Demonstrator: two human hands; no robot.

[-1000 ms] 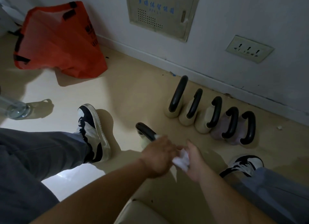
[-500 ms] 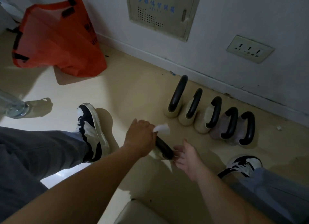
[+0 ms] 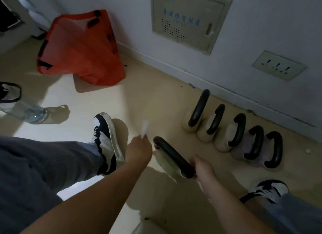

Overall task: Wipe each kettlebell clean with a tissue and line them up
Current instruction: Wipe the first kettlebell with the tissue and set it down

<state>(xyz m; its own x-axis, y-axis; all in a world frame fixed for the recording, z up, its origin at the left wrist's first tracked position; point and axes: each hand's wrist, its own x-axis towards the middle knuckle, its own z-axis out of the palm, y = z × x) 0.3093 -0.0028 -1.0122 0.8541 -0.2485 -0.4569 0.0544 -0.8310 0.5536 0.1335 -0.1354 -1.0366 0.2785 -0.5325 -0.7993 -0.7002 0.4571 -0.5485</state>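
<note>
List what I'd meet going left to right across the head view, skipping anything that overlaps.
Water bottle → orange bag → left hand holding the tissue → loose kettlebell, its handle gripped by the right hand → row of five kettlebells along the wall.

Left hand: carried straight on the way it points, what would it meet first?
Probably the far end of the kettlebell handle, just beside the left hand, which pinches a tissue; depth is unclear.
</note>
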